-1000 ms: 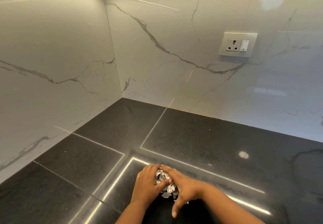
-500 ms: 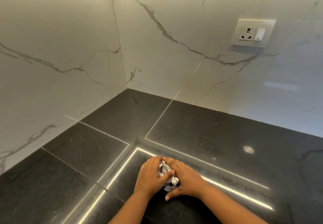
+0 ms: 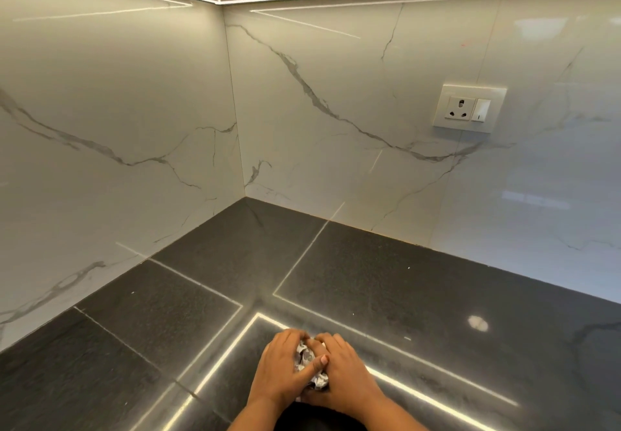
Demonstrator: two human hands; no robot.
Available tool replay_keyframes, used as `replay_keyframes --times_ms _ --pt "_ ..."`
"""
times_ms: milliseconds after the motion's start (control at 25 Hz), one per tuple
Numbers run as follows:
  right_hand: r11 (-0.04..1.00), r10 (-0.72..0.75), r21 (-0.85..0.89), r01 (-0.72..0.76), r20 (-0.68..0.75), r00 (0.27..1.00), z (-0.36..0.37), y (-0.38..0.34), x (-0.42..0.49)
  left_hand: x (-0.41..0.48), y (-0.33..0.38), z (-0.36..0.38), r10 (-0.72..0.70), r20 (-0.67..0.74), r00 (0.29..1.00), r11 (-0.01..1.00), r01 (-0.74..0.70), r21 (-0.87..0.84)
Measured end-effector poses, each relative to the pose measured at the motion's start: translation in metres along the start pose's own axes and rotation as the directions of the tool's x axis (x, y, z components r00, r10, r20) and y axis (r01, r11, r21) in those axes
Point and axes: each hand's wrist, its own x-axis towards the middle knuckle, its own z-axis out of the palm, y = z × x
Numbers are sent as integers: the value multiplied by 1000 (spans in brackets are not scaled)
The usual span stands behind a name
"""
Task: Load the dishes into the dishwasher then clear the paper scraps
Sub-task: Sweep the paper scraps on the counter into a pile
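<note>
Single head-worn view, wide-angle, looking forward and down into countertop (image 3: 386,282) corner, hands (image 3: 312,373) close at lower edge

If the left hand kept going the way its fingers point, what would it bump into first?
Probably the paper scraps. The left hand is touching them, and the right hand sits just beyond, cupping the other side.

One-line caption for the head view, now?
Left hand and right hand cup crumpled white paper scraps on black stone countertop.
</note>
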Motion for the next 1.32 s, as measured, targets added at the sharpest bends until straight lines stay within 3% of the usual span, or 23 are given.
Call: replay_keyframes --times_ms 200,440,680,1080,1320 --pt "998 65 25 -64 -61 996 3 -9 -8 -5 5 -2 -2 19 1000 997 1 77" --pt "998 33 51 -21 -236 971 20 -9 -27 -28 30 15 -196 -114 974 980 200 24" --pt "992 112 74 -98 -213 971 17 -20 -43 -34 40 23 -279 -159 947 960 278 -34" --pt "982 181 98 -159 -292 939 26 -42 -71 -61 53 24 -343 -161 926 929 308 -204" --pt "970 202 -56 -236 -348 915 28 -53 -82 -67 53 22 -310 -130 942 938 280 -206"
